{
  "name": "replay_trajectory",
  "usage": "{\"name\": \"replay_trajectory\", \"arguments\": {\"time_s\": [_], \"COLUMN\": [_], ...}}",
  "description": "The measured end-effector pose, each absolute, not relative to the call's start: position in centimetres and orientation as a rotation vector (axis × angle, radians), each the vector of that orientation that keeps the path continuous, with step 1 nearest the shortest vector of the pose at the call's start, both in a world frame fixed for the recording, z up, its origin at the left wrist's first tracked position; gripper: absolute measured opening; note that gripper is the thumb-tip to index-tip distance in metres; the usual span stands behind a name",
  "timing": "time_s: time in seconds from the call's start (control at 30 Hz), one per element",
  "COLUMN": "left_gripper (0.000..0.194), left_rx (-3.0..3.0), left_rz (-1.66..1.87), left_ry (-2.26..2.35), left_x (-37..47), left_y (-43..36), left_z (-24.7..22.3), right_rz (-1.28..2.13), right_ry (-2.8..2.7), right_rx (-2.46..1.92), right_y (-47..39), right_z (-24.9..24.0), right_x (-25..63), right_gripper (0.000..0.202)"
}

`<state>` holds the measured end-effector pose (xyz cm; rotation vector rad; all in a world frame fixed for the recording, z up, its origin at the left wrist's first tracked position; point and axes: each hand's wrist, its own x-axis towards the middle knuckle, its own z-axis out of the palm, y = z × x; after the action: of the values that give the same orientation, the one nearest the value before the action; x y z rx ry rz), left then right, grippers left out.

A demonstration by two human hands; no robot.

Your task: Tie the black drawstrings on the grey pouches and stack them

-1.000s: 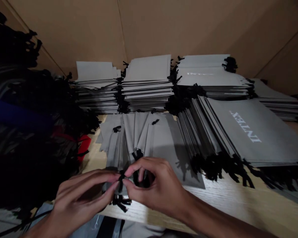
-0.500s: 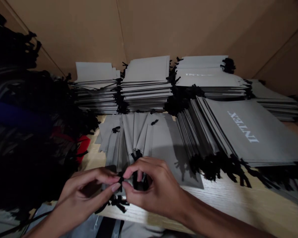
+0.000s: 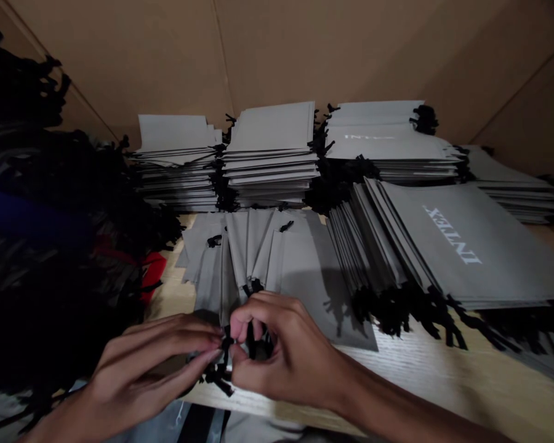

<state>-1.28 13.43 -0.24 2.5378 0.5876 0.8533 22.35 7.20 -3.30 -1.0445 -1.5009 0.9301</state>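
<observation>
**Inspector:** Starting at the lower centre of the frame: what are the hands doing?

**Recorder:** The left hand [image 3: 152, 363] and right hand [image 3: 281, 351] are meeting fingertip to fingertip, both pinching narrowly on the black drawstring [image 3: 222, 363] of a grey pouch. Compared with a second ago they are sitting slightly lower and tighter together, the right fingers curling further in (a knot being drawn closed, by my judgement).

**Inspector:** And where is the pouch lying?

**Recorder:** It is lying at the near end of the fanned pouches [image 3: 277, 252], on the wooden table [image 3: 425, 369], at its near edge.

**Inspector:** Further back?

**Recorder:** A leaning stack of printed pouches [image 3: 452, 246] is resting at right centre, unmoved. Three flat stacks [image 3: 270, 154] are standing at upper centre against the cardboard wall [image 3: 305, 49]. A dark heap of cords [image 3: 50, 246] is filling the left of the frame.
</observation>
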Motion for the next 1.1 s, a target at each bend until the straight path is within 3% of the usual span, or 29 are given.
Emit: {"name": "replay_trajectory", "arguments": {"time_s": [0.63,0.87,1.1], "left_gripper": [0.030,0.042,0.038], "left_rx": [2.780,2.773,2.745], "left_rz": [0.617,0.636,0.577], "left_ry": [0.562,0.611,0.589], "left_x": [-1.2,-1.1,-0.9], "left_y": [12.5,11.8,12.3], "left_z": [1.4,1.8,2.2], "right_rz": [1.007,1.180,1.424], "right_ry": [-1.588,-1.471,-1.276], "right_rx": [-1.045,-1.069,-1.100], "right_y": [7.1,6.8,6.7], "right_z": [-3.3,-2.9,-2.0], "right_x": [22.2,21.7,20.9], "right_gripper": [0.016,0.020,0.014]}}
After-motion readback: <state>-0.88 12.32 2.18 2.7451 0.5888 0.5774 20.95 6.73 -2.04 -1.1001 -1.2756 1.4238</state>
